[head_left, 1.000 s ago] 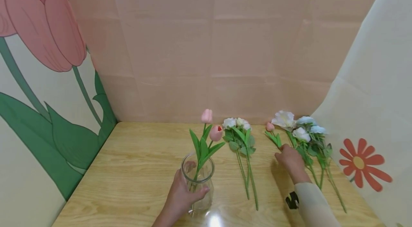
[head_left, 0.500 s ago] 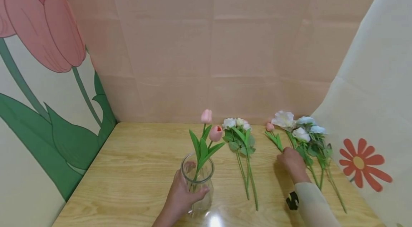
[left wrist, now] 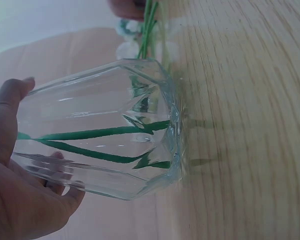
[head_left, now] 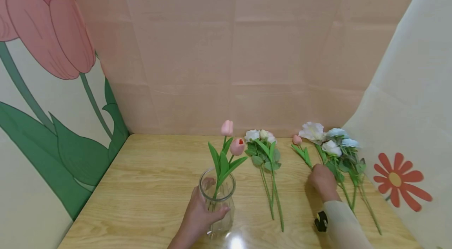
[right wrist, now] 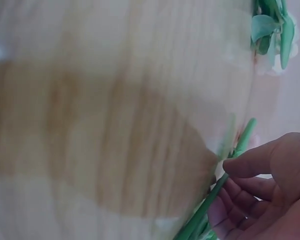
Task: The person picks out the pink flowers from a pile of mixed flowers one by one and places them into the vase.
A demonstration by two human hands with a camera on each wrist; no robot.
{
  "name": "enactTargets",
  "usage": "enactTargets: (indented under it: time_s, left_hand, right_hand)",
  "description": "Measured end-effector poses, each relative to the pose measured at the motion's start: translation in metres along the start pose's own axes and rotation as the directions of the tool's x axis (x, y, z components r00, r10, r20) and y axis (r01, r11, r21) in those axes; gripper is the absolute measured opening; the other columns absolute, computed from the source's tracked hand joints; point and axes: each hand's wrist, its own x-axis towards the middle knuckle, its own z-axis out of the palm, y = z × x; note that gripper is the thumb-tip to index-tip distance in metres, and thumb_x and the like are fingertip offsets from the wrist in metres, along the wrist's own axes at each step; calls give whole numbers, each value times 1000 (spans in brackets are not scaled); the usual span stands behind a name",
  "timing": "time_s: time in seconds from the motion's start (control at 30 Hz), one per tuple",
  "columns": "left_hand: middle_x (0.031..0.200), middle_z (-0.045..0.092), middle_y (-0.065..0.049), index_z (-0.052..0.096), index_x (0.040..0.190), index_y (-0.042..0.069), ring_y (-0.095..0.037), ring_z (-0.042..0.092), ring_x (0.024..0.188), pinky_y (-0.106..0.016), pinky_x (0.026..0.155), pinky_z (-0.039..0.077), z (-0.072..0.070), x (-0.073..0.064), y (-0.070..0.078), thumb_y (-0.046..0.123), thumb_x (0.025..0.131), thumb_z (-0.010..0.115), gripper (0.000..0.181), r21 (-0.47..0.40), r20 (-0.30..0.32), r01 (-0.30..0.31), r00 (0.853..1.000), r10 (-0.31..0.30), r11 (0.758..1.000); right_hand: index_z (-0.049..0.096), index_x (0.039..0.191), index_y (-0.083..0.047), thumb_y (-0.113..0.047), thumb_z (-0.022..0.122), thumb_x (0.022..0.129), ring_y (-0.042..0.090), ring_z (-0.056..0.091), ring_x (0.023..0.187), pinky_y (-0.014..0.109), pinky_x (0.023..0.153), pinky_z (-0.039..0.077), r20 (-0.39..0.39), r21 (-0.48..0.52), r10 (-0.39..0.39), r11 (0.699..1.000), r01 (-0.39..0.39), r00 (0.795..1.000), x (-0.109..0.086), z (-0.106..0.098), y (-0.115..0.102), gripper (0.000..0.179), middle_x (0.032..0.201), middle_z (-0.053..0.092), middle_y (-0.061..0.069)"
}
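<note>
left hand (head_left: 200,213) curls round vase (left wrist: 90,107), two tulips (head_left: 222,166) inside; right hand (head_left: 323,180) pinches loose tulip (head_left: 303,155) on table (head_left: 159,186), seemingly at pick-up step; next move likely calls for lifting it clear of neighbouring flowers (head_left: 331,148).

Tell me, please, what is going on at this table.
A person's left grip holds a glass vase with two pink tulips standing in it. The right grip pinches another pink tulip, which seems to be lying on the table. Pale flowers lie to its left, white and light-blue flowers to its right.
</note>
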Motion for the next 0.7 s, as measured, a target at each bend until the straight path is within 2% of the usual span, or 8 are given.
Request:
enactTargets:
  time_s: [0.37, 0.5, 0.6, 0.7]
  left_hand:
    - [136, 54, -15, 48, 139, 16, -38, 52, 127, -62, 104, 45, 2, -1, -1, 44, 72, 89, 84, 28, -22, -13, 1000, 13, 1000]
    - [135, 54, -15, 48, 139, 14, -36, 53, 127, -61, 104, 45, 2, -1, -2, 43, 71, 90, 85, 28, -25, -23, 999, 24, 999]
    - [135, 54, -14, 48, 139, 14, -35, 52, 127, -61, 104, 45, 2, 0, -2, 42, 71, 90, 85, 27, -23, -29, 999, 29, 999]
    - [136, 53, -15, 48, 139, 15, -36, 52, 127, -62, 104, 45, 2, 0, -2, 42, 72, 90, 84, 28, -20, -21, 1000, 21, 999]
  right_hand:
    - [65, 92, 5, -2, 50, 87, 33, 53, 70, 40, 55, 46, -17, 19, 0, 1000, 0, 1000, 2, 4, 5, 17, 85, 61, 23]
    - [67, 103, 9, -4, 49, 86, 33, 53, 71, 40, 57, 46, -27, 38, -14, 999, 15, 1000, -1, 1, 4, 28, 89, 62, 24]
    - [64, 120, 12, -6, 48, 87, 33, 56, 75, 40, 60, 48, -33, 60, -22, 998, 24, 999, -2, -1, 3, 40, 104, 65, 31]
    - [59, 130, 12, -7, 48, 90, 34, 58, 80, 41, 63, 50, -34, 86, -20, 996, 23, 999, -4, -2, 2, 46, 121, 61, 36]
